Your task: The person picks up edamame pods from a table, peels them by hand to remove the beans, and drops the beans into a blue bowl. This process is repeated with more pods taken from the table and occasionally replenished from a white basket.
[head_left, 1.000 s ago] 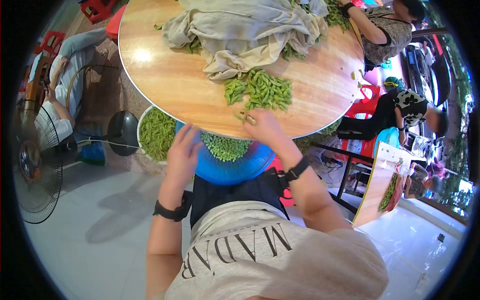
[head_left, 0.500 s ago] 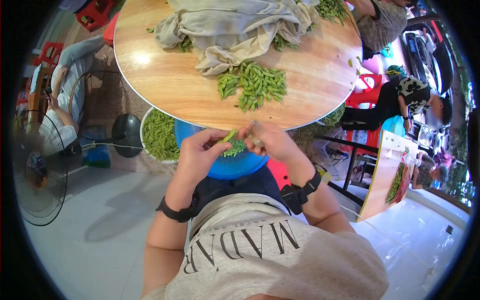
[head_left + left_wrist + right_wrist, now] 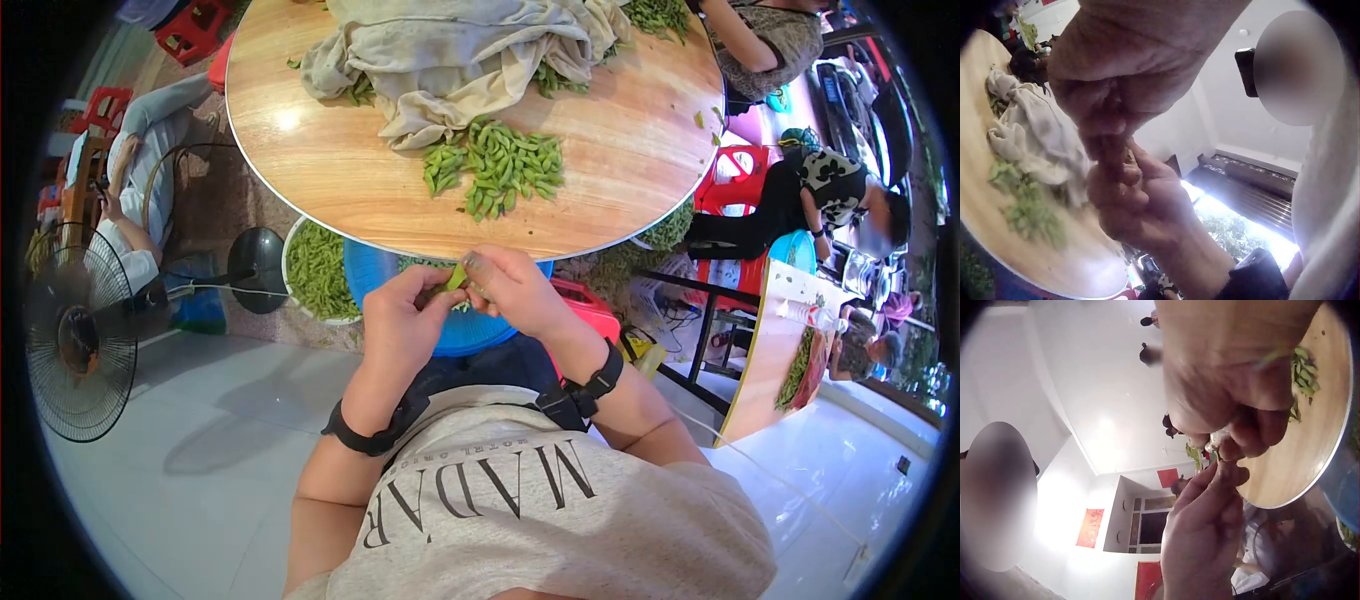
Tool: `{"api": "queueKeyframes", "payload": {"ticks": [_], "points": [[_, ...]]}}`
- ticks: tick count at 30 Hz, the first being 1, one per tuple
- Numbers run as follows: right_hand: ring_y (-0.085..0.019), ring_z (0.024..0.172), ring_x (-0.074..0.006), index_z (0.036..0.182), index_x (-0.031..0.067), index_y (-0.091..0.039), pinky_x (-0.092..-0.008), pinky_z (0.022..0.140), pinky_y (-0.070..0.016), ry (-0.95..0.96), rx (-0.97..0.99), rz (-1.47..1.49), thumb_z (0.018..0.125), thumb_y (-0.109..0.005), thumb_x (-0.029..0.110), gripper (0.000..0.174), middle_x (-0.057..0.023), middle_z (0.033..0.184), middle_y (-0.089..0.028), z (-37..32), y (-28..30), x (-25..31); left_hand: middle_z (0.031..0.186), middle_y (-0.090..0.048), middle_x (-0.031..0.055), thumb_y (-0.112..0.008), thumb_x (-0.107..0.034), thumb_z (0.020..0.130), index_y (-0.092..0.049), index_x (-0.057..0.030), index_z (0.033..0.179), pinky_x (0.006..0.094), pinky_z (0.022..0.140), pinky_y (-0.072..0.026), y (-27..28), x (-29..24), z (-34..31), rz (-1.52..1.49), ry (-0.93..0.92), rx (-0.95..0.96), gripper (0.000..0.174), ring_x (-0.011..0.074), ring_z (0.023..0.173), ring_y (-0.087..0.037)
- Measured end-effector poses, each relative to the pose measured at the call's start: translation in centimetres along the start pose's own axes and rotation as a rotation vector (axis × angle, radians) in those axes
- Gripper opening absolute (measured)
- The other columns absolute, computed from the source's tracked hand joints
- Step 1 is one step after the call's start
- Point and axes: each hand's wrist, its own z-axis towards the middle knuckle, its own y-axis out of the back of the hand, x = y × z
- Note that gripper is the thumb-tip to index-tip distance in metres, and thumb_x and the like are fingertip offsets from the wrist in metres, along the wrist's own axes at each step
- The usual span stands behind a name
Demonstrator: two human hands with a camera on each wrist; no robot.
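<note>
A green pod [image 3: 457,277] is pinched between the fingers of the left hand [image 3: 405,312], over a blue basin [image 3: 470,336] by the table's near edge. Touching the pod's upper end, the right hand [image 3: 515,292] has its fingers curled round it. Both hands meet fingertip to fingertip in the right wrist view, the left [image 3: 1204,531] below the right [image 3: 1235,394]. Pale green beans in the basin are mostly hidden by the hands. A pile of green pods [image 3: 510,165] lies on the round wooden table [image 3: 330,180].
A beige cloth [image 3: 450,60] covers more pods on the table. Left of the basin stands a tub of pods [image 3: 320,270], then a fan [image 3: 80,340]. A red stool [image 3: 588,312] is right of the basin. Other people sit at both sides.
The right hand has come back from the table's pod pile to the left hand. A pod appeared in the left hand's grip, and both hands now meet at it above the basin.
</note>
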Motion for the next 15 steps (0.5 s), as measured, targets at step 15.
{"api": "queueKeyframes", "payload": {"ticks": [15], "points": [[-0.050,0.050,-0.0196,0.079,-0.0010,-0.052,-0.0297,0.049,-0.0407,0.340,-0.099,-0.352,0.086,-0.045,0.013,0.018,-0.0093,0.059,-0.053,0.7,0.9,-2.1,0.066,-0.058,0.0056,-0.053,-0.013,0.082,-0.054,-0.0012,0.081,0.0182,0.039,-0.0311,-2.1,3.2,1.3,-0.927,0.553,0.099,0.012,0.0086,0.047,-0.046]]}}
